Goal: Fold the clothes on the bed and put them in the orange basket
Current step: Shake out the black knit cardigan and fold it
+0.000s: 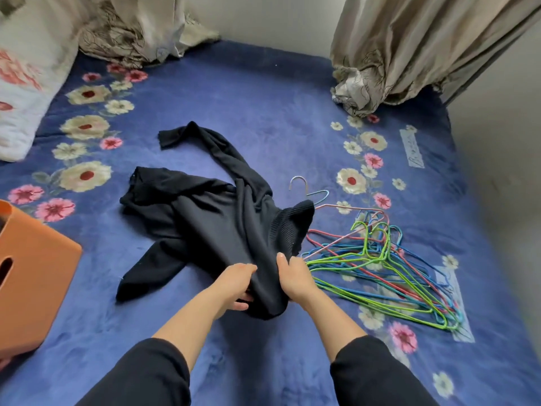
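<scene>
Bed covered by a blue bedspread with a flower print along both sides. Black garment, long-sleeved by the look of it, lies crumpled near the middle of the bed. One sleeve trails away toward the far side, another part spreads toward the near left, and the near end is bunched up and raised off the cover.

Left hand grasps that bunched near end from the left, thumb on top and fingers curled beneath the cloth. Right hand grasps the same end from the right, thumb pressed on the fabric; its fingers are hidden behind the cloth. The two hands sit close together with a fold of garment between them. Both forearms are bare, with dark sleeves pushed up toward the elbows.

Orange basket stands on the bed at the left edge of view, well apart from the garment, a handle slot showing in its near wall. Its inside cannot be made out.

Pile of wire hangers, green, blue, pink and red, lies just right of the garment; the garment's right edge overlaps a few of them.

Pale patterned curtains hang at the far right, their hem resting on the bed. A flowered pillow sits at the far left
</scene>
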{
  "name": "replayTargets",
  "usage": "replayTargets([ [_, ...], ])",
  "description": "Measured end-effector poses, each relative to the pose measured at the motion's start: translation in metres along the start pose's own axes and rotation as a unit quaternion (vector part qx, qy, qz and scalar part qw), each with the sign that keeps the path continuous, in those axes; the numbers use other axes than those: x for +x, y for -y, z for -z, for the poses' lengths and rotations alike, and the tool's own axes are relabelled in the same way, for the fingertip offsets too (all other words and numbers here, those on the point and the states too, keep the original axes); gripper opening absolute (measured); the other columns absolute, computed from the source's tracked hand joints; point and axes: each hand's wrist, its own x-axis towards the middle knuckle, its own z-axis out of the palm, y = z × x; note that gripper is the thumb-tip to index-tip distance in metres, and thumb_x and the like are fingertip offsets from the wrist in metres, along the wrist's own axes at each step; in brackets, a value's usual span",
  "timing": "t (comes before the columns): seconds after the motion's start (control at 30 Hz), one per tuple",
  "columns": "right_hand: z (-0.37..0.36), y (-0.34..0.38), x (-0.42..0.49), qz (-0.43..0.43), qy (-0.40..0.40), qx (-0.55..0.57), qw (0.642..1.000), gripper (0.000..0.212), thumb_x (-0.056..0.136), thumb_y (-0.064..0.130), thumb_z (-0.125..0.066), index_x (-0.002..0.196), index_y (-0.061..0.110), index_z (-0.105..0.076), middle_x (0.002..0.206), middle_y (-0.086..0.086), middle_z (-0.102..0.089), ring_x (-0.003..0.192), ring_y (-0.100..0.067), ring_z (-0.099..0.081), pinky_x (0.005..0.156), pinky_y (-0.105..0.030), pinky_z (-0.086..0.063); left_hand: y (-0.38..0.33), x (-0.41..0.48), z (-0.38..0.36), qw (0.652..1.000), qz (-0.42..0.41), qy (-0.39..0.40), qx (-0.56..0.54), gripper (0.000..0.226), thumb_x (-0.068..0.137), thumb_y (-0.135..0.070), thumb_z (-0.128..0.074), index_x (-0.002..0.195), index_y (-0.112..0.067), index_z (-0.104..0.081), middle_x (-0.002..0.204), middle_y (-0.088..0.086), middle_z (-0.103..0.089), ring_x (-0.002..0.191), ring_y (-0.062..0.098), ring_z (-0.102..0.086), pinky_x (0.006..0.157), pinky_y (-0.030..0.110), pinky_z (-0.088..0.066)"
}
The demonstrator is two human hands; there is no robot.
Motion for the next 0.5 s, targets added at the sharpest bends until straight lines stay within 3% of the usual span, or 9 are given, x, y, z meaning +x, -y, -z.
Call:
replayTargets([
  [0.1,0.008,-0.010,-0.008,0.058,-0.041,-0.034,0.997,0.039,0.102,0.037,-0.035,0.085,0.007,-0.053,0.095,-0.017,-0.063,0.093,-0.036,-0.056,0.077,-0.038,-0.040,0.007,0.005,-0.010,0.998,0.010,-0.011,-0.066,0.019,0.096,-0.027,-0.043,0.104,-0.021,-0.058,0.100,0.000,-0.066,0.088,0.018,-0.067,0.072,0.029,-0.052],
  [0.17,0.025,-0.009,-0.012,0.104,-0.063,-0.055,0.991,0.038,0.102,0.038,-0.036,0.087,0.007,-0.052,0.095,-0.018,-0.064,0.094,-0.039,-0.055,0.074,-0.040,-0.039,0.005,0.013,-0.011,0.995,-0.020,-0.068,-0.075,0.019,0.095,-0.023,-0.043,0.104,-0.017,-0.059,0.091,0.001,-0.062,0.075,0.017,-0.059,0.065,0.028,-0.048],
  [0.23,0.043,-0.004,-0.016,0.156,-0.092,-0.083,0.980,0.037,0.102,0.038,-0.037,0.088,0.008,-0.051,0.092,-0.018,-0.065,0.092,-0.041,-0.055,0.073,-0.044,-0.042,-0.004,0.016,-0.004,0.984,-0.079,-0.151,-0.056,0.020,0.091,-0.019,-0.044,0.103,-0.019,-0.060,0.092,0.005,-0.062,0.073,0.019,-0.052,0.069,0.029,-0.044],
  [0.4,0.099,0.030,-0.041,0.293,-0.121,-0.176,0.932,0.033,0.101,0.041,-0.038,0.089,0.013,-0.050,0.081,-0.021,-0.067,0.084,-0.046,-0.058,0.063,-0.046,-0.042,-0.075,-0.028,0.018,0.914,-0.292,-0.279,0.034,0.045,0.093,-0.011,-0.047,0.138,-0.020,-0.047,0.129,0.004,-0.053,0.110,0.016,-0.051,0.093,0.022,-0.032],
  [0.5,0.131,0.058,-0.063,0.378,-0.146,-0.220,0.887,0.041,0.093,0.057,-0.026,0.084,0.021,-0.044,0.071,-0.020,-0.064,0.075,-0.046,-0.057,0.055,-0.042,-0.037,-0.120,-0.072,0.034,0.850,-0.421,-0.302,0.096,0.069,0.087,-0.003,-0.051,0.148,-0.026,-0.031,0.149,0.001,-0.033,0.136,0.017,-0.028,0.101,0.010,-0.016],
])
